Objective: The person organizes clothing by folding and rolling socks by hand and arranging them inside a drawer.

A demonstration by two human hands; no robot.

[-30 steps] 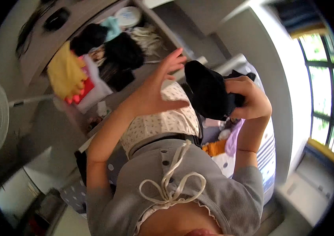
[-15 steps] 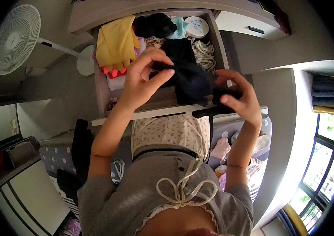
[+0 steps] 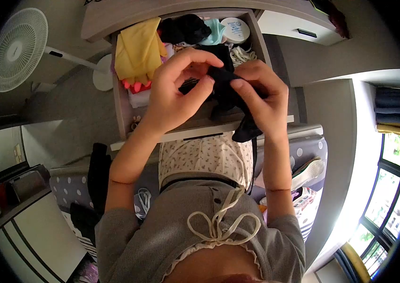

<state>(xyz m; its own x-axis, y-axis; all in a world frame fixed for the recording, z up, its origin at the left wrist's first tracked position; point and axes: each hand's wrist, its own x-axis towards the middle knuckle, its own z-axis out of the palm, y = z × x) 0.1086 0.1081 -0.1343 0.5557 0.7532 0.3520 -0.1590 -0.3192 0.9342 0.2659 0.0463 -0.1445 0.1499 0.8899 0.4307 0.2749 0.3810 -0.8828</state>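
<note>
A piece of black cloth [image 3: 246, 128] hangs between my two hands, over the front part of an open drawer [image 3: 120, 111]. The thumb and fingers of my left hand [image 3: 176, 92] pinch its upper left end. My right hand [image 3: 267, 96] grips it a little to the right, with the thumb on top, and the lower end dangles below. Behind the hands the drawer holds a folded yellow cloth [image 3: 138, 49], a black bundle [image 3: 186, 29], a light blue cloth [image 3: 215, 32], a round white container [image 3: 235, 30] and whitish cords [image 3: 243, 55].
A white fan [image 3: 17, 49] stands at the left. Beside my body lies a polka-dot cover [image 3: 70, 186] with a black garment [image 3: 97, 179] on it, and more small items at the right. A closed white drawer [image 3: 294, 28] is at the upper right.
My hands have come closer together, the right one moving left and up. The black cloth is now bunched between them instead of spread out. My right hand has closed on it.
</note>
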